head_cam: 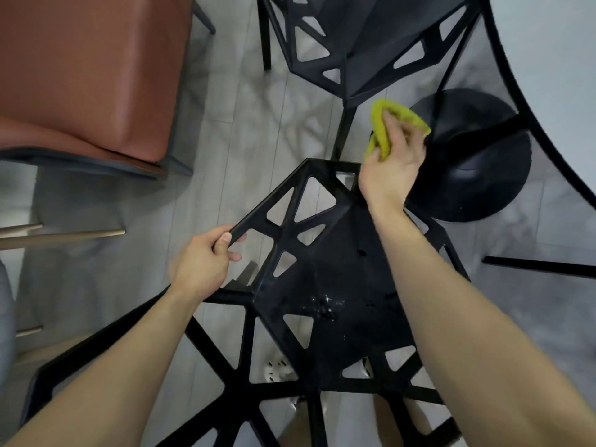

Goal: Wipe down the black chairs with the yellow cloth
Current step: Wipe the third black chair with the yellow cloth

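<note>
From the head view, the near black chair point(338, 279) lies with its pointed far corner aimed away from the person, and its near end is cut off by the bottom edge. The left hand point(203, 262) curls round the chair's left rim bar. The right hand point(393, 166) clutches the bunched yellow cloth point(383, 130) just past the far corner. The cloth's longer fold runs up and away from the thumb. The fingers hide much of the cloth, and whether it touches the chair cannot be told. A second black chair point(354, 43) stands beyond.
</note>
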Available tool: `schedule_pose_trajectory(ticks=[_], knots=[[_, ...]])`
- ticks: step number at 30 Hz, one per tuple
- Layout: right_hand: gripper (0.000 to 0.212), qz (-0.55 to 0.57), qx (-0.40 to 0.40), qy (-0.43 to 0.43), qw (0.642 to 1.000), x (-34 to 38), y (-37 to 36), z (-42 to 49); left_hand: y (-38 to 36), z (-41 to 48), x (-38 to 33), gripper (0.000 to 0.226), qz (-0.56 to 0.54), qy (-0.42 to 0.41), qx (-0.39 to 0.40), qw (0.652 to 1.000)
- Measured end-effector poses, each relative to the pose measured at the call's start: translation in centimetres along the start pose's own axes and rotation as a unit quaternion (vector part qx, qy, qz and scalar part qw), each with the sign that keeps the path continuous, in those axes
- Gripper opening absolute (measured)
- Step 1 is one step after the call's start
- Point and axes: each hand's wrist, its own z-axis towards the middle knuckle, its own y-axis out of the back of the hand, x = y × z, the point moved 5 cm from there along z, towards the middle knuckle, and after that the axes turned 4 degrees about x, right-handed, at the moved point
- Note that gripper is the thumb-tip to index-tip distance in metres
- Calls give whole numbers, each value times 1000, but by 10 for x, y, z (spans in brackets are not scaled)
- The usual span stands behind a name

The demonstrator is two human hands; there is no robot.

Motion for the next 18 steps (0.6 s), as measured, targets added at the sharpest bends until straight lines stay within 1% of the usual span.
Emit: schedule_pose_trajectory(ticks=[2,3,5,7,8,9,10,11,12,13,15,17,18], knots=[[67,-93,112,47,988,6,-43,-23,-1,1,1,37,16,-1,-3,1000],[68,-116,155,67,979,7,-62,-42,-2,1,2,37,16,-4,-2,1000],[70,-125,189,115,967,4,-74,-59,-2,3,3,36,9,-14,10,1000],[71,-155,209,155,953,-14,-60,-49,0,5,2,33,29,-40,35,998],[71,-191,215,144,947,-28,-46,-42,2,6,-1,30,61,-59,47,995],[70,-228,211,107,945,-42,-32,-37,4,6,-2,26,98,-79,55,991],[68,-241,195,50,949,-54,-20,-34,5,7,-2,23,126,-98,60,985],[64,-229,175,-10,958,-60,-16,-35,5,9,0,20,148,-112,64,981],[60,-199,150,-47,967,-56,-20,-37,2,12,3,19,161,-122,72,977],[57,-157,129,-51,978,-42,-30,-40,-2,15,4,20,162,-127,83,975],[61,-90,116,-1,989,-9,-56,-49,-7,20,8,25,117,-119,118,979],[74,-98,127,73,984,12,-77,-68,-6,21,9,29,52,-99,134,985],[78,-111,124,89,982,9,-77,-77,-6,22,9,34,29,-92,140,985]])
